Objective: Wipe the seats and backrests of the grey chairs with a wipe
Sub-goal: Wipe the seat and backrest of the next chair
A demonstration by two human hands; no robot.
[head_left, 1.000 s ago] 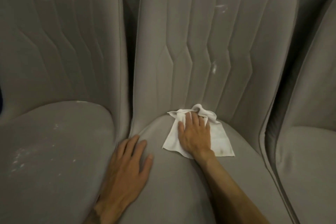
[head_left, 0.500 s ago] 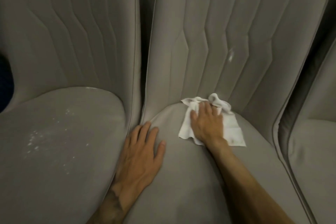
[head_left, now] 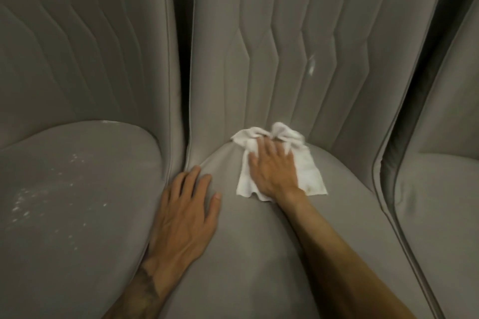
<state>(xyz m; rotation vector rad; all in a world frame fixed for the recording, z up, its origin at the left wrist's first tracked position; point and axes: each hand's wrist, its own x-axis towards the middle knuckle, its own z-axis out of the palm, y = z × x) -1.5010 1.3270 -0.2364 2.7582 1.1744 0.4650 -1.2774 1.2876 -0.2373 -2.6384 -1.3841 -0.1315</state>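
A white wipe [head_left: 312, 176] lies at the back of the middle grey chair's seat [head_left: 254, 254], bunched where the seat meets the backrest [head_left: 298, 46]. My right hand [head_left: 274, 168] presses flat on the wipe, fingers pointing at the backrest. My left hand [head_left: 185, 210] rests flat with fingers spread on the same seat's left edge, holding nothing. White smudges mark this backrest at the right. The left grey chair's seat [head_left: 72, 202] carries scattered white specks.
A third grey chair [head_left: 440, 202] stands at the right, with a dark gap between it and the middle one. Another narrow dark gap separates the left and middle backrests.
The view has moved closer and lower over the middle seat. My right hand with the wipe stays at the back of the seat; my left hand has slid forward toward the seat's left edge.
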